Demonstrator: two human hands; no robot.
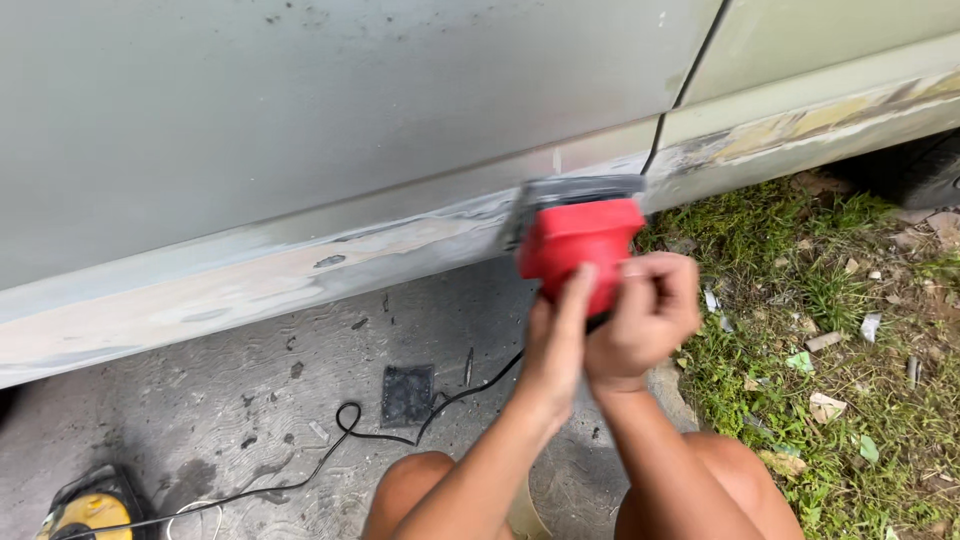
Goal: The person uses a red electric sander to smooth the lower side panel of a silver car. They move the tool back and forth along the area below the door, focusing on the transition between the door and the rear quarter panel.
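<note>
No packages, labels, signs, screens apparent.

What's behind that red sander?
The red sander presses its grey pad against the car's lower sill, worn to pale patches. The spot under the pad is covered.

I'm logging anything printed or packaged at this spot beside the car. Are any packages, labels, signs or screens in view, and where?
No sign, screen or readable label shows.
Scraps: pale torn bits, perhaps wrappers, scattered in the grass at right.
Sander: red, held by both hands against the car's lower edge; blurred, no label to make out.
Yellow tool: bottom left corner, partly cut off; no marking visible.
</note>
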